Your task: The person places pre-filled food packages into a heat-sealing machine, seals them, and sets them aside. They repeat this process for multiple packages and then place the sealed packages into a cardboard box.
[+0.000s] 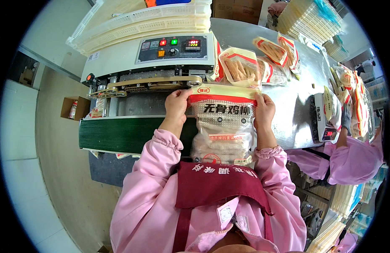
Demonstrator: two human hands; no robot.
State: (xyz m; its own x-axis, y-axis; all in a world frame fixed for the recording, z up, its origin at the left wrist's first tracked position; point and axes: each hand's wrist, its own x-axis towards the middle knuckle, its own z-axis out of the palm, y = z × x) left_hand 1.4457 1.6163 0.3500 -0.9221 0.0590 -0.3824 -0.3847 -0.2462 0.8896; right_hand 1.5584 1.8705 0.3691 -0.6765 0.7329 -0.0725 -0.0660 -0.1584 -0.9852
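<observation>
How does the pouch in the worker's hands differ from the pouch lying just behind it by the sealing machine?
The held pouch is gripped at its top corners by the left hand and right hand; the rear pouch lies loose on the steel table, untouched. The held one looks larger and nearer. Both are clear with red-and-cream tops.

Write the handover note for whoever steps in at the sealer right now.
Left hand: grips the pouch at its top left corner.
Right hand: grips the top right corner.
The pouch is filled, held flat, its top edge right at the sealer band inlet, above the green conveyor.
Done: pouch lined up at the inlet.
Left: its top is not yet in the band; more filled pouches lie on the steel table, right.
</observation>
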